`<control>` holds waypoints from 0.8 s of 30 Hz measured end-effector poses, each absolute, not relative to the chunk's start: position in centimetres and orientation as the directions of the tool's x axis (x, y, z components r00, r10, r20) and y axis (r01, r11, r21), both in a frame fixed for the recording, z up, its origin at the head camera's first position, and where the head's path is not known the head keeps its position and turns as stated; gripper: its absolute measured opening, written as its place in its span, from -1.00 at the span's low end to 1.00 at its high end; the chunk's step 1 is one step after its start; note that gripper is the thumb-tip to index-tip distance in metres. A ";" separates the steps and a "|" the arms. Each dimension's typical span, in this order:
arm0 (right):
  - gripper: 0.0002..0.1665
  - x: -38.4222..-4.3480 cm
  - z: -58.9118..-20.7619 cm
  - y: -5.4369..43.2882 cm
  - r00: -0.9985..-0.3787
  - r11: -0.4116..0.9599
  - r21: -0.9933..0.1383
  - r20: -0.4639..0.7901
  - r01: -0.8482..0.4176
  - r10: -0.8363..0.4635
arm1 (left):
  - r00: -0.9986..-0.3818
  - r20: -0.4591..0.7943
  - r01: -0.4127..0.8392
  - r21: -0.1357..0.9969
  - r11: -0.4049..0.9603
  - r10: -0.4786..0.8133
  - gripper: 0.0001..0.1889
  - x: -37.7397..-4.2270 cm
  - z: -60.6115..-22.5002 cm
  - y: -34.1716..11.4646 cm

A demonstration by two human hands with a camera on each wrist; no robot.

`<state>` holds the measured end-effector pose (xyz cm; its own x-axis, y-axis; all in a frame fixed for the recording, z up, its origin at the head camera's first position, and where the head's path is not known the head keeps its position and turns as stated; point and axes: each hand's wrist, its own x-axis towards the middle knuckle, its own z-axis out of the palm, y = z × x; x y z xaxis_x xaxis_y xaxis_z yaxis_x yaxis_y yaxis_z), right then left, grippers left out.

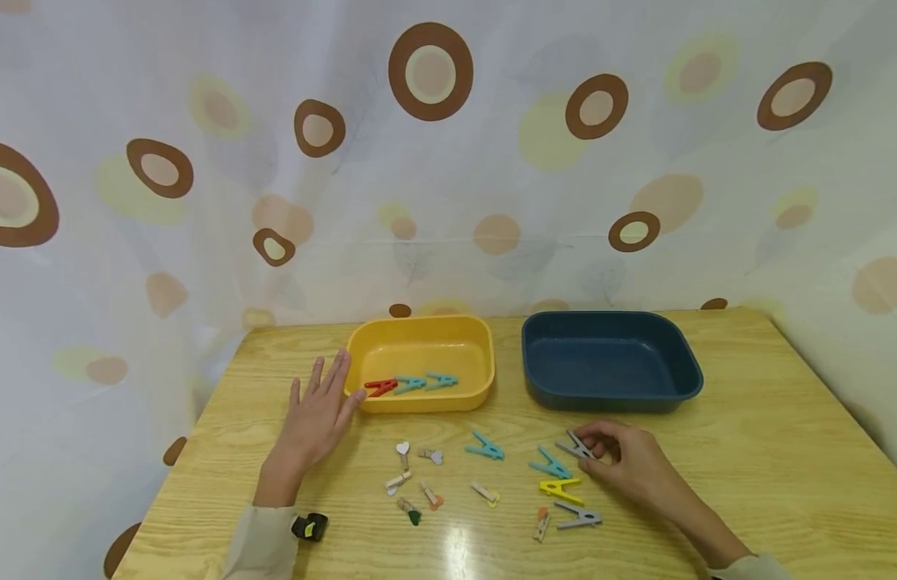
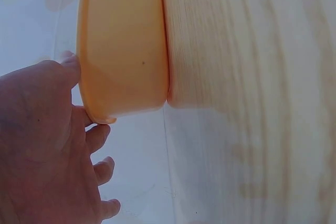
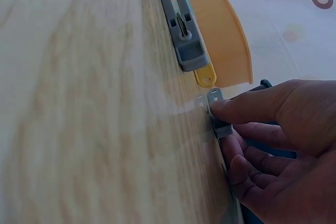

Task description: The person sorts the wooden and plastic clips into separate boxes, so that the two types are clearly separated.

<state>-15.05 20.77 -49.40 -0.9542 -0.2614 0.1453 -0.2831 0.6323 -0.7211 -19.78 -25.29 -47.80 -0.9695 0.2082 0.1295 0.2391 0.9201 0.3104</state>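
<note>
My right hand [image 1: 633, 467] pinches a grey clothespin [image 1: 577, 445] between thumb and fingers, low over the table in front of the dark blue tray [image 1: 613, 403]. The right wrist view shows that clothespin [image 3: 219, 114] under the thumb. My left hand [image 1: 313, 427] rests against the left corner of the yellow tray [image 1: 419, 405], its fingers extended and touching the rim. Inside this tray lie a red clothespin [image 1: 380, 388] and two light blue ones [image 1: 441, 380]. Near the right hand lie a light blue clothespin [image 1: 550, 463], a yellow one [image 1: 560, 489] and another grey one [image 1: 579, 515].
Several small wooden clothespins [image 1: 429, 493] with hearts and other shapes are scattered at the middle front. One more light blue clothespin [image 1: 486, 445] lies between the trays and me. A black object [image 1: 310, 527] is beside the left sleeve. A patterned curtain [image 1: 448, 201] hangs behind the table.
</note>
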 end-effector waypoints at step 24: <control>-0.78 -14.9 -49.3 20.9 -0.955 0.607 -0.744 0.157 -0.281 -0.251 | -0.970 0.134 0.237 0.303 0.923 0.205 -0.24 -19.8 -47.9 -25.3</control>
<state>-14.93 20.94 -49.27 -0.9552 -0.2513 0.1565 -0.2814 0.6065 -0.7436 -19.76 -25.33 -47.91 -0.9695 0.2047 0.1345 0.2369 0.9232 0.3027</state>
